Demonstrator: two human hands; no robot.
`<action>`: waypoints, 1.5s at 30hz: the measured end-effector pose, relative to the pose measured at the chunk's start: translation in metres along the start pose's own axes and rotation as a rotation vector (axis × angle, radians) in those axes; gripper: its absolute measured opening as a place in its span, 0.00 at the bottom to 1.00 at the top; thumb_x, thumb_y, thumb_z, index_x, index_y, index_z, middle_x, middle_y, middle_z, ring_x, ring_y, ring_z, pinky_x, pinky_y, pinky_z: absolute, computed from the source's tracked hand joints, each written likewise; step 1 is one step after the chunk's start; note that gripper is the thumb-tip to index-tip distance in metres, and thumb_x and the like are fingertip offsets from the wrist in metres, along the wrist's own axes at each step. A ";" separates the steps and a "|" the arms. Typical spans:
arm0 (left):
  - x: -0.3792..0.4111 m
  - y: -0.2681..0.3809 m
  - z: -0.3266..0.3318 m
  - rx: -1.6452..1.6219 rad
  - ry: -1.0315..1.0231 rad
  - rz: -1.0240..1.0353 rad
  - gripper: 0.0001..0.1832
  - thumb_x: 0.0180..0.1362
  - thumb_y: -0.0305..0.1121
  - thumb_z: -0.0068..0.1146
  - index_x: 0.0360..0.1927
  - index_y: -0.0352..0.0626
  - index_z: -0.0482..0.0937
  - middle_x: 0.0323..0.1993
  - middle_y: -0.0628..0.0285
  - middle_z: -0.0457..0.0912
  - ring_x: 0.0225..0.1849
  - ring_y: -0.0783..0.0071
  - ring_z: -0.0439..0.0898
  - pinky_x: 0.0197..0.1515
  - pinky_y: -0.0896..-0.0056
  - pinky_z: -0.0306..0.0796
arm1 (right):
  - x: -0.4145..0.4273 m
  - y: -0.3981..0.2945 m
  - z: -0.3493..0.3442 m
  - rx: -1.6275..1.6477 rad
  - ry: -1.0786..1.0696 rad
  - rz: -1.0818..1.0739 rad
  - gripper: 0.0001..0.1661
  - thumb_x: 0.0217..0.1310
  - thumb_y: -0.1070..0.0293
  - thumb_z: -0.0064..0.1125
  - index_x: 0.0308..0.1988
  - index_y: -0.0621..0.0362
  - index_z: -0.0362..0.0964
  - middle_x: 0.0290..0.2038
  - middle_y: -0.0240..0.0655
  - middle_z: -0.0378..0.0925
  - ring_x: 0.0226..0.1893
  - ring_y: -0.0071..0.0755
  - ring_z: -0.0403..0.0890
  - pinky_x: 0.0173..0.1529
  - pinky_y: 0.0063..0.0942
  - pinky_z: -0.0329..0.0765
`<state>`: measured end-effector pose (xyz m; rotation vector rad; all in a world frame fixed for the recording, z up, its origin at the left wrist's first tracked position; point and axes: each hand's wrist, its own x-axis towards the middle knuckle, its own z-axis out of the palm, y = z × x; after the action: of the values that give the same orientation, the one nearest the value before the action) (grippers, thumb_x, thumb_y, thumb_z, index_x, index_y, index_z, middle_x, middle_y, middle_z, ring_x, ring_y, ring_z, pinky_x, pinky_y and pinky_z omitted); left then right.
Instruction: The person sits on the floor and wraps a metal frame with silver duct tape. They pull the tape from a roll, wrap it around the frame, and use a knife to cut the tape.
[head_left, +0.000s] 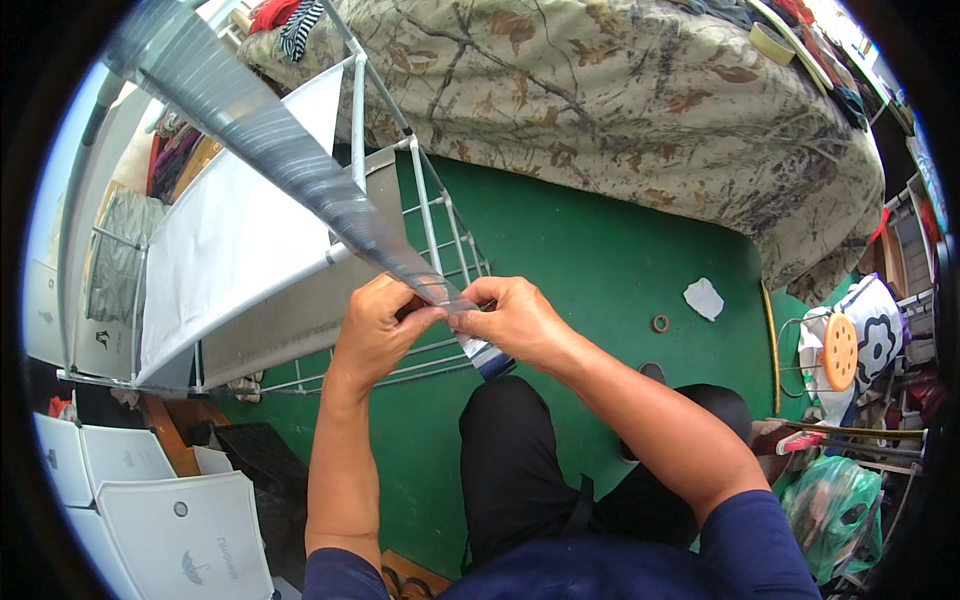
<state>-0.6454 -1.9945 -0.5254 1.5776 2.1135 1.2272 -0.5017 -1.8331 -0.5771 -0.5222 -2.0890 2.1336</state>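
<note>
A long, shiny, partly clear plastic strip (285, 150) runs from the upper left down to my hands, above the knees. My left hand (386, 322) pinches its lower part between thumb and fingers. Right beside it, my right hand (510, 315) pinches the same strip with thumb and forefinger. The strip's dark blue and silvery end (487, 356) hangs below the fingers. Whether the strip is a flattened sleeve or a single sheet, I cannot tell. Behind it stands a rack of grey metal tubes (424, 199) with a white fabric panel (240, 217).
A camouflage cloth (570, 105) drapes a large object ahead. On the green floor (570, 247) lie a tape roll (660, 323) and a white scrap (703, 299). An orange-topped stool (840, 352) and a green plastic bag (834, 517) are at right; white boxes (180, 532) stand lower left.
</note>
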 end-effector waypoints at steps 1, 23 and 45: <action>0.001 0.001 0.001 -0.004 0.002 -0.010 0.11 0.56 0.21 0.74 0.42 0.36 0.87 0.36 0.59 0.86 0.33 0.71 0.84 0.38 0.69 0.77 | -0.001 0.001 -0.001 0.015 -0.007 0.002 0.14 0.66 0.65 0.74 0.46 0.65 0.85 0.36 0.33 0.88 0.39 0.22 0.85 0.45 0.27 0.81; 0.001 0.000 0.000 -0.046 0.027 0.011 0.11 0.56 0.21 0.73 0.42 0.35 0.85 0.34 0.60 0.83 0.33 0.74 0.84 0.35 0.71 0.77 | -0.063 0.039 0.023 -0.415 0.081 -0.400 0.22 0.69 0.56 0.69 0.53 0.61 0.79 0.47 0.45 0.84 0.55 0.49 0.84 0.64 0.48 0.76; 0.003 -0.010 0.002 -0.046 0.043 0.047 0.08 0.56 0.23 0.72 0.39 0.36 0.86 0.30 0.60 0.83 0.29 0.72 0.80 0.31 0.71 0.74 | -0.049 0.048 0.030 -0.548 0.220 0.045 0.35 0.76 0.38 0.56 0.33 0.62 0.82 0.26 0.54 0.82 0.32 0.63 0.85 0.39 0.53 0.78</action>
<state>-0.6522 -1.9916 -0.5333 1.6031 2.0694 1.3276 -0.4580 -1.8794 -0.6169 -0.8169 -2.5290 1.4146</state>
